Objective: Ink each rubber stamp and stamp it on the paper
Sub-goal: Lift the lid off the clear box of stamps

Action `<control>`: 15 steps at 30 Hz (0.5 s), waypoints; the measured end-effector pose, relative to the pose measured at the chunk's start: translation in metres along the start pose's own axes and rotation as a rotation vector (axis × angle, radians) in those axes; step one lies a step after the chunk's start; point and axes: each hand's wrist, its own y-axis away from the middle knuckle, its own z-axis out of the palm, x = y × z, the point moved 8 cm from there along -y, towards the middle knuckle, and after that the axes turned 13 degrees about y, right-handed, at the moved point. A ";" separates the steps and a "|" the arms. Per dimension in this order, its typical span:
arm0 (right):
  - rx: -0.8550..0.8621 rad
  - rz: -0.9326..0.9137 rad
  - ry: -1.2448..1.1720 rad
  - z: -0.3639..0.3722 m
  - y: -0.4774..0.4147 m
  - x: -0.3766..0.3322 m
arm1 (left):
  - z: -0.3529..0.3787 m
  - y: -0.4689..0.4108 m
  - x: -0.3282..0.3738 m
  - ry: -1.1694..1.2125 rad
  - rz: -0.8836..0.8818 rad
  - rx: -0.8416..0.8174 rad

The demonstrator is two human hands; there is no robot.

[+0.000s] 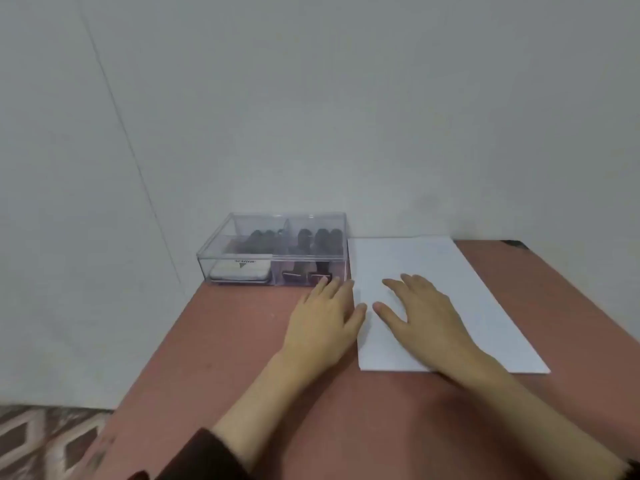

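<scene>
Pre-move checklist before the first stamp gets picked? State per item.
1. Paper flat on table: ok.
2. Right hand free, resting open on the paper: ok.
3. Left hand free, open on the table just in front of the clear box: ok.
4. Stamps out of the box: not ok, all inside.
5. Ink pad out and opened: not ok, inside the box.
6. Box lid off: cannot tell.

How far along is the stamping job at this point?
Done: only the setup; the paper lies blank on the table. In hand: nothing; the left hand rests flat by the clear box, and the right hand lies flat on the paper. Left: everything; the stamps and ink pad sit inside the box, whose lid looks on.
</scene>
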 end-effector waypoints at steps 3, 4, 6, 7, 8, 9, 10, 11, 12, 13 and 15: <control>-0.026 -0.012 0.072 0.016 0.005 0.004 | 0.013 0.003 -0.011 -0.030 -0.042 -0.046; -0.047 -0.016 0.080 0.019 0.007 0.003 | 0.015 0.003 -0.014 -0.046 -0.054 -0.060; -0.031 -0.019 0.092 0.022 0.007 0.002 | 0.019 0.004 -0.015 -0.078 -0.042 -0.056; -0.017 -0.021 0.107 0.021 0.006 0.002 | 0.020 0.004 -0.015 -0.092 -0.034 -0.044; -0.010 -0.020 0.115 0.018 0.006 0.001 | 0.019 0.003 -0.015 -0.101 -0.030 -0.038; -0.006 -0.022 0.118 0.019 0.005 0.001 | 0.019 0.002 -0.016 -0.103 -0.026 -0.036; -0.011 -0.023 0.118 0.020 0.006 0.002 | 0.020 0.002 -0.017 -0.102 -0.023 -0.038; -0.015 -0.023 0.114 0.021 0.006 0.002 | 0.021 0.002 -0.017 -0.096 -0.023 -0.037; -0.025 -0.020 0.108 0.022 0.007 0.002 | 0.022 0.002 -0.017 -0.096 -0.029 -0.045; -0.034 -0.015 0.106 0.022 0.006 0.003 | 0.023 0.002 -0.018 -0.103 -0.036 -0.054; -0.045 -0.010 0.109 0.022 0.005 0.003 | 0.023 0.003 -0.017 -0.111 -0.040 -0.066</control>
